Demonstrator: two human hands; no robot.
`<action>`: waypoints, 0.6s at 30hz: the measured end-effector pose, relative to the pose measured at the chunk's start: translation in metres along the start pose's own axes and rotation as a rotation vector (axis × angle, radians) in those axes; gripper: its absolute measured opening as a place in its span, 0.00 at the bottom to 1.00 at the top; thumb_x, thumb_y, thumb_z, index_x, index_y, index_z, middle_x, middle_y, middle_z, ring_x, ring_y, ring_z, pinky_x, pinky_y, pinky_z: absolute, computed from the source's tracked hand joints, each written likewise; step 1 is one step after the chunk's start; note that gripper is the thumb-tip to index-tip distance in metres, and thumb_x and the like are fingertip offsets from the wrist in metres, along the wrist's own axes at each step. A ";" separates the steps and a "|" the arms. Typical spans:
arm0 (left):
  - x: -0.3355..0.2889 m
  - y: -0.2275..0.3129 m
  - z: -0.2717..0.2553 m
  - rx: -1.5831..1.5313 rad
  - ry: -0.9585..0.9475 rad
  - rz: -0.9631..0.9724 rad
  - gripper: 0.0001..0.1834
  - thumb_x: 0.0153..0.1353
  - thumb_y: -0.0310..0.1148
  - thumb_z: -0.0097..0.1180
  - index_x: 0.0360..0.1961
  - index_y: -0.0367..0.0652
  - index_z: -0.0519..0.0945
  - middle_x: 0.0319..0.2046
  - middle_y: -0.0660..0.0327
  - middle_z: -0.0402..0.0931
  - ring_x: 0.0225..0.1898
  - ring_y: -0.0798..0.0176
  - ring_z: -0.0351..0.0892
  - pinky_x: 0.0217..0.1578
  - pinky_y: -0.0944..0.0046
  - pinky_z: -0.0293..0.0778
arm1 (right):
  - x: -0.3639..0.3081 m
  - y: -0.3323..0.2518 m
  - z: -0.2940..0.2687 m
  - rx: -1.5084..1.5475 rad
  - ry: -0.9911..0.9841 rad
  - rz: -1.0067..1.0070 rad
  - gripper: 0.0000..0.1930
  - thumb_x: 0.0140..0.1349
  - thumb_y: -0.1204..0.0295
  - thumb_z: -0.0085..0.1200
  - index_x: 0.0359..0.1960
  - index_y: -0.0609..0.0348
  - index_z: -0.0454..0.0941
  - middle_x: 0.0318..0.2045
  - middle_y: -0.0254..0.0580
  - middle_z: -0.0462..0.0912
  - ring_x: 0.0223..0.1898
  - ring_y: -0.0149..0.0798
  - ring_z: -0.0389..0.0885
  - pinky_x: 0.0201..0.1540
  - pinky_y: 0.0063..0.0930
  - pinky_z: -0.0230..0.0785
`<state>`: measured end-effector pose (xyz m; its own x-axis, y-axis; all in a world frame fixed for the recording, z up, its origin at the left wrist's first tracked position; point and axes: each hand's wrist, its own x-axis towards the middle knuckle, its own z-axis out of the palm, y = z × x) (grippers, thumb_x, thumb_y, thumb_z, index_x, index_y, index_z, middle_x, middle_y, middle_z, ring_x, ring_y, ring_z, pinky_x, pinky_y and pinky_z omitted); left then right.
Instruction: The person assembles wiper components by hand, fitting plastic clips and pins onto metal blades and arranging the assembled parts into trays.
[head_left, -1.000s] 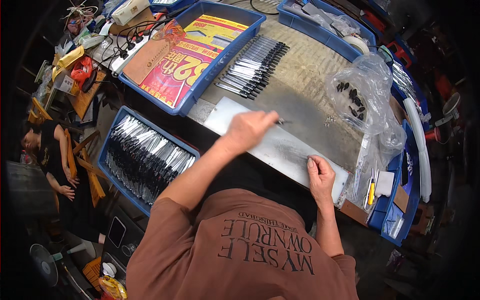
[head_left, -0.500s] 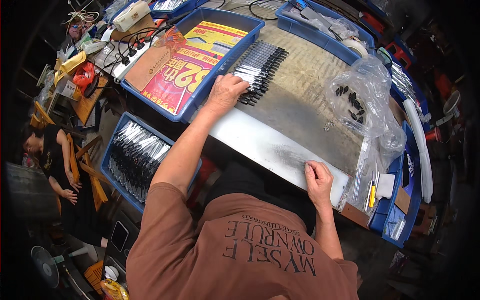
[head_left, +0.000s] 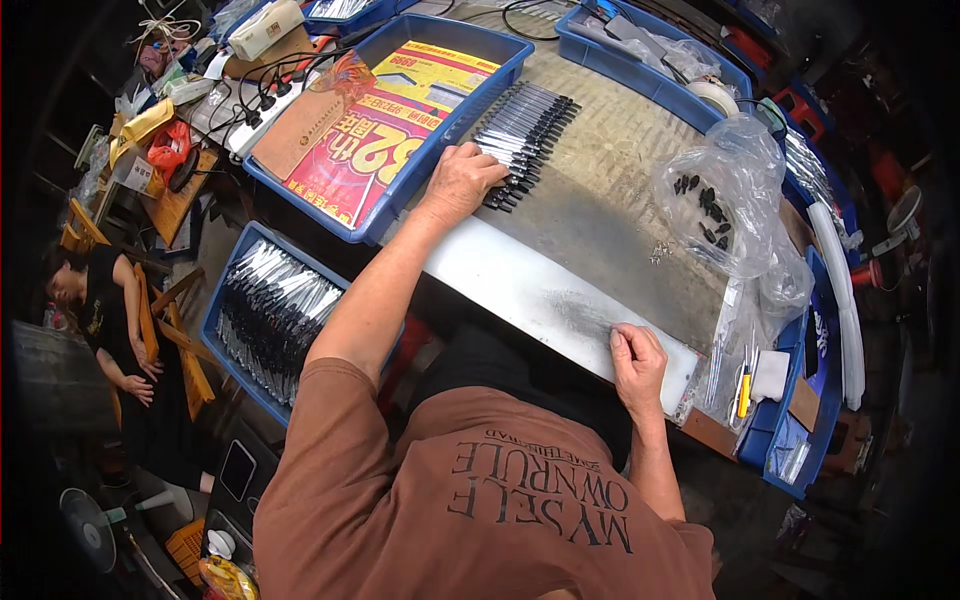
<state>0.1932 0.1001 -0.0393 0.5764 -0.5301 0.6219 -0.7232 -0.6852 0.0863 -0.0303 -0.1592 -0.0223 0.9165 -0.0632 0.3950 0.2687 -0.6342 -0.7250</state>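
A row of pens (head_left: 525, 130) with clear silvery barrels and black ends lies side by side on the worktable, just right of a blue tray. My left hand (head_left: 465, 183) rests at the near-left end of this row, fingers curled together over the pens; its fingertips are partly hidden. At the table's near edge, my right hand (head_left: 638, 365) hovers over or rests on a white strip (head_left: 520, 278) with a dark smudge. Its thumb presses against the curled fingers, and whatever is between them cannot be made out.
Papers line the blue tray (head_left: 375, 228). A blue bin (head_left: 212, 318) of similar pens stands lower left. Right of the row lie tiny metal pieces (head_left: 660, 252), a clear bag (head_left: 735, 160) holding black parts, and a yellow cutter (head_left: 744, 392). Another person (head_left: 125, 330) sits at far left.
Both hands keep nearly the same place and pose. The whole view has shifted very slightly; no pen has visibly been moved.
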 end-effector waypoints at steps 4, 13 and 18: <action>-0.001 -0.001 0.002 -0.007 0.017 -0.003 0.06 0.46 0.33 0.58 0.28 0.50 0.78 0.27 0.71 0.76 0.35 0.65 0.71 0.38 0.64 0.62 | 0.000 -0.001 0.001 0.004 -0.003 -0.002 0.05 0.54 0.75 0.53 0.28 0.66 0.75 0.19 0.44 0.73 0.22 0.41 0.69 0.27 0.30 0.62; 0.001 0.034 -0.042 0.020 0.233 -0.007 0.06 0.46 0.26 0.55 0.28 0.45 0.75 0.25 0.66 0.73 0.31 0.63 0.71 0.31 0.63 0.62 | -0.001 -0.001 -0.001 0.008 -0.016 0.028 0.05 0.55 0.75 0.52 0.28 0.66 0.75 0.20 0.45 0.74 0.23 0.43 0.71 0.29 0.31 0.63; -0.010 0.003 -0.098 0.023 0.149 -0.271 0.09 0.48 0.27 0.57 0.33 0.37 0.76 0.31 0.51 0.75 0.36 0.49 0.74 0.37 0.54 0.69 | -0.003 0.000 -0.003 0.014 -0.031 0.030 0.05 0.56 0.75 0.52 0.29 0.66 0.75 0.22 0.45 0.75 0.25 0.42 0.72 0.30 0.30 0.64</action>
<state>0.1478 0.1528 0.0312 0.6838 -0.2482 0.6862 -0.5409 -0.8036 0.2484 -0.0334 -0.1609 -0.0219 0.9329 -0.0579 0.3555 0.2451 -0.6212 -0.7443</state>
